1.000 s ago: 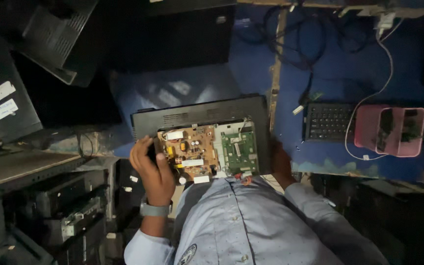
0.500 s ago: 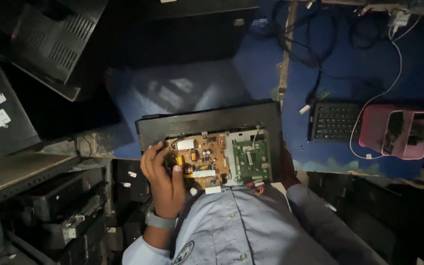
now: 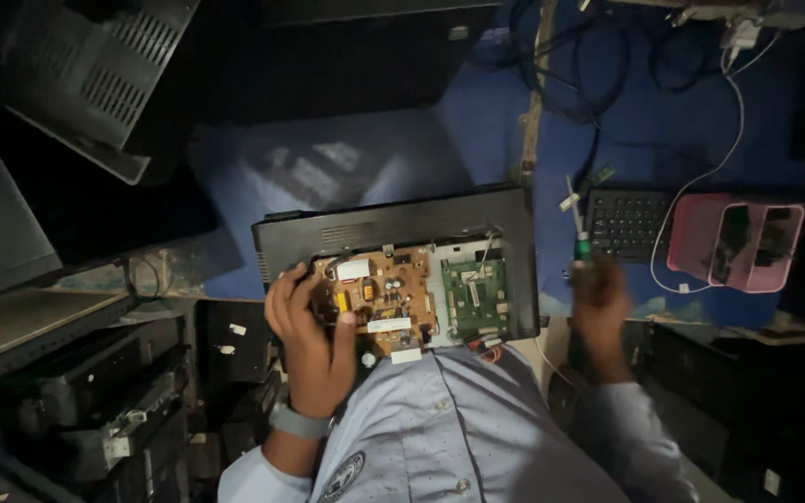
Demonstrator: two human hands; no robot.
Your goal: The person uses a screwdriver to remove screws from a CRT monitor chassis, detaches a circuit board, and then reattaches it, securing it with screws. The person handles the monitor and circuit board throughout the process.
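A black printer [image 3: 393, 226] with its cover off rests against my lap, showing a tan circuit board [image 3: 386, 296] and a green circuit board [image 3: 475, 296] side by side. My left hand [image 3: 311, 337] lies on the tan board's left edge, fingers spread over its parts, a watch on the wrist. To the right of the printer, my right hand [image 3: 598, 303] is closed on a screwdriver [image 3: 579, 235] with a green handle, its shaft pointing up and away from me. The hand is in shadow and a little blurred.
A black keyboard [image 3: 628, 222] and a pink basket [image 3: 736, 242] sit on the blue surface at right, with cables [image 3: 607, 74] and a white wire above. Black machine housings [image 3: 86, 74] stand at upper left. Stacked dark equipment [image 3: 95, 401] fills the lower left.
My right hand has come out from behind the printer and risen at its right side, holding the screwdriver. My left hand stays on the tan board. The view has shifted slightly.
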